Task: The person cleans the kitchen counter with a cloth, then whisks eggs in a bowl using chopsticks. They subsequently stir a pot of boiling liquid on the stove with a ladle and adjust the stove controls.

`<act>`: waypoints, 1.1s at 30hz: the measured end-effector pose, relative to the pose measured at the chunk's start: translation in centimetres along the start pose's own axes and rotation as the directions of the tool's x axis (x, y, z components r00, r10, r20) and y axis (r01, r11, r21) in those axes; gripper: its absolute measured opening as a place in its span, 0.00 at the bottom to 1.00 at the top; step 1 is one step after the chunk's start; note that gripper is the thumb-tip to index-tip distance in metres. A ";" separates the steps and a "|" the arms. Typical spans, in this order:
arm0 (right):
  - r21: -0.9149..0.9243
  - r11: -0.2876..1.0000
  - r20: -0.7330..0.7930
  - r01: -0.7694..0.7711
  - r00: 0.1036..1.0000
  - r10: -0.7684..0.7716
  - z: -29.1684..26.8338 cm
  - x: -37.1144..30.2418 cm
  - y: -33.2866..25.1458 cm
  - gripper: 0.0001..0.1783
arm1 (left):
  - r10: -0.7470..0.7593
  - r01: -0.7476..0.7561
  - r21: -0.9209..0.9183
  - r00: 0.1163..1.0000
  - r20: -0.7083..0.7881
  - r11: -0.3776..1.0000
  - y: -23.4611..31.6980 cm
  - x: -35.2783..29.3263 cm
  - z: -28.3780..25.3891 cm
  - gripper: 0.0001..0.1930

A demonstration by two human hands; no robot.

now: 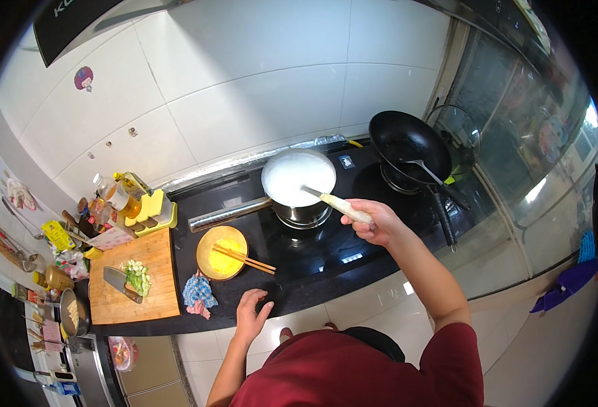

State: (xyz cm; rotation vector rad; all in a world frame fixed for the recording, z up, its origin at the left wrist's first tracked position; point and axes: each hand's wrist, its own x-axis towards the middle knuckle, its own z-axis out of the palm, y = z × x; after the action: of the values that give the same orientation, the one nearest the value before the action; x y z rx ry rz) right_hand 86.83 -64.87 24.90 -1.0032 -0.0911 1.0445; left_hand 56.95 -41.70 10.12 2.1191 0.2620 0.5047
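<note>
My right hand is closed round the thick, pale handle of a metal-necked utensil. The utensil's far end dips into the white, foamy-looking contents of a saucepan, so its head is hidden. The pan stands on the hob, its long metal handle pointing left. My left hand hangs at the counter's front edge, empty, thumb and fingers apart. Nearest to it are a crumpled blue-checked cloth and a round bowl of yellow liquid, looking like beaten egg, with wooden chopsticks laid across.
Left on the counter, a wooden cutting board bears chopped green-and-white pieces and a cleaver. Behind it stand a yellow seasoning box and oil bottles. A black wok with a spatula occupies the right burner, handle toward me.
</note>
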 end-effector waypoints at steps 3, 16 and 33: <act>-0.004 1.000 0.007 0.030 1.000 -0.030 0.8 -1.5 -0.5 0.19 | 0.008 -0.008 -0.007 1.000 0.010 1.000 0.0 0.1 0.2 0.13; -0.158 0.978 -0.031 0.136 0.989 -0.143 1.8 -5.2 -2.2 0.22 | 0.028 -0.028 -0.015 0.999 0.024 0.999 0.2 0.6 0.8 0.13; -0.953 -0.292 0.226 0.084 0.838 -0.496 3.1 -6.3 -1.2 0.24 | 0.002 -0.002 -0.002 1.000 0.021 1.000 0.3 0.3 1.0 0.13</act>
State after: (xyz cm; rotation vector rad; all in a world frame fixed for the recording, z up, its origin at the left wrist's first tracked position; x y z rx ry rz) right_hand 82.66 -67.76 29.99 -2.4799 -1.1206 -0.0116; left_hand 57.68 -42.50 9.94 2.1220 0.2467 0.4832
